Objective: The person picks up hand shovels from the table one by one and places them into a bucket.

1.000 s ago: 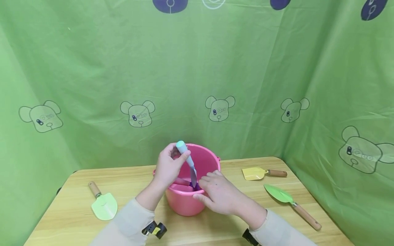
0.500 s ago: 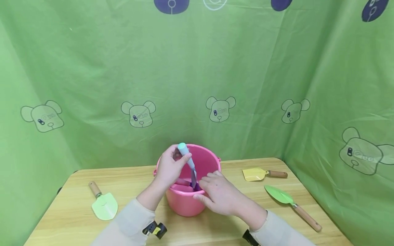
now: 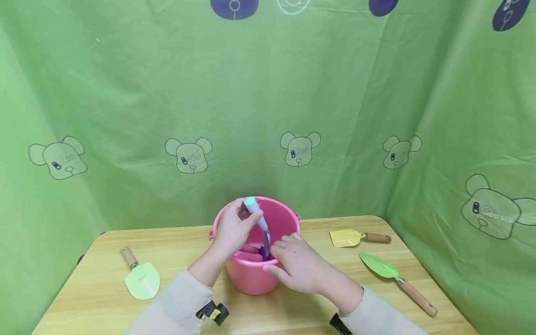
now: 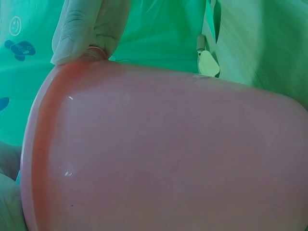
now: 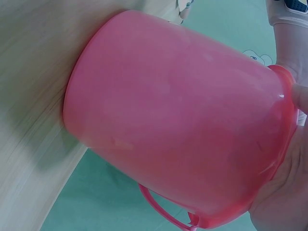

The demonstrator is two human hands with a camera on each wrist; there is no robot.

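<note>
A pink bucket [image 3: 253, 278] stands on the wooden table, its side filling much of both wrist views. My left hand [image 3: 231, 229] holds a small tool by its pale blue handle [image 3: 256, 213], tilted over the opening, with the metal blade [image 3: 266, 243] pointing down inside. My right hand [image 3: 302, 266] grips the near right rim, thumb outside and fingers over the edge. Within the bucket lie a pink handle-like piece [image 3: 250, 248] and something purple [image 3: 263, 253], partly hidden by the right hand and the rim.
On the table's left lies a light green shovel [image 3: 142, 281]. To the right are a yellow spatula-like shovel [image 3: 346, 237] and a green pointed trowel [image 3: 380, 265], both with wooden handles. Green cloth [image 3: 251, 93] hangs behind and at the sides.
The left hand and the blue-handled tool have shifted slightly right and down, the blade moving a little right inside the bucket. The right hand stays on the rim.
</note>
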